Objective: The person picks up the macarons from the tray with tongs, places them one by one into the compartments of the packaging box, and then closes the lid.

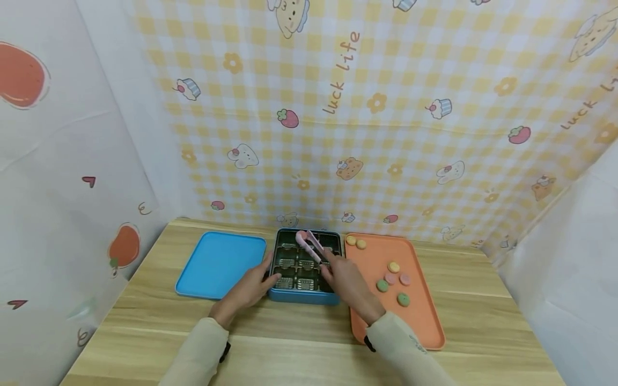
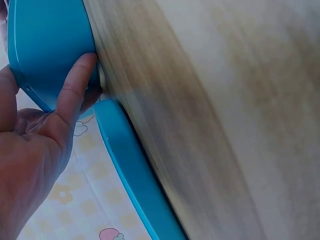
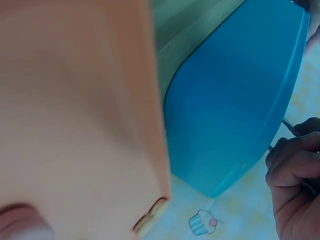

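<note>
A blue box (image 1: 304, 296) with a dark insert of several compartments stands at the middle of the table. My left hand (image 1: 251, 284) holds its left side, the thumb over the rim and the fingers along the outer wall. In the left wrist view, a finger of that hand (image 2: 45, 135) reaches down the blue wall near the tabletop. My right hand (image 1: 350, 284) grips pink tongs (image 1: 309, 249) above the box. A pink macaron (image 1: 302, 235) sits between the tong tips, over the back compartments. In the right wrist view, the fingers (image 3: 295, 165) curl round the tongs.
An orange tray (image 1: 425, 327) lies to the right, carrying several small macarons: yellow (image 1: 393, 267), pink (image 1: 404, 279) and green (image 1: 403, 299). To the left is a flat blue tray (image 1: 219, 265). A patterned cloth (image 1: 309, 177) hangs right behind the wooden table (image 1: 285, 343).
</note>
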A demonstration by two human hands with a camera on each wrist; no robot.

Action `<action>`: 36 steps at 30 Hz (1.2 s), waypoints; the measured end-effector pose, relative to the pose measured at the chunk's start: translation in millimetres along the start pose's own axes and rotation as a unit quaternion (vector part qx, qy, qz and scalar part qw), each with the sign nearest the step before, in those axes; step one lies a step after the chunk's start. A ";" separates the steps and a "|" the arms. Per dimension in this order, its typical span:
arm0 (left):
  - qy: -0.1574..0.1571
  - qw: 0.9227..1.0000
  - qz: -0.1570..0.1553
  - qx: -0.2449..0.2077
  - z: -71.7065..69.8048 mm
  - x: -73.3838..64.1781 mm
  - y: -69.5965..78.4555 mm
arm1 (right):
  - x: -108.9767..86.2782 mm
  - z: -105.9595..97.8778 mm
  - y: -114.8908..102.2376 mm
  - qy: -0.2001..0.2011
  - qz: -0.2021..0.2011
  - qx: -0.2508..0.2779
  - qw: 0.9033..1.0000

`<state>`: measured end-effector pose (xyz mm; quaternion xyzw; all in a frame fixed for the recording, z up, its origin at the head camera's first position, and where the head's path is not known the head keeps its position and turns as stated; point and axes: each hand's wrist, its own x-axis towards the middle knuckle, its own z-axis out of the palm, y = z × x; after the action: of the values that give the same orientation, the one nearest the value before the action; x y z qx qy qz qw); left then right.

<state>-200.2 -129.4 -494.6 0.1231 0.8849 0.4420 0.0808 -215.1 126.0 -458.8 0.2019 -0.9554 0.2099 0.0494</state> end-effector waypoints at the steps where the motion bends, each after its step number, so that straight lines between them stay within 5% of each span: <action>1: 0.000 1.000 0.000 0.002 0.2 0.1 0.0 | 0.4 1.5 -1.5 -0.001 -0.005 -0.004 1.000; 36: -0.003 1.000 -0.014 0.006 1.8 -1.0 -1.0 | 3.9 11.7 -14.2 -0.012 -0.024 -0.021 0.999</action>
<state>-199.0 -129.0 -496.4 0.1125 0.8891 0.4348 0.0883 -213.0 107.8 -463.3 0.2260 -0.9551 0.1858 0.0474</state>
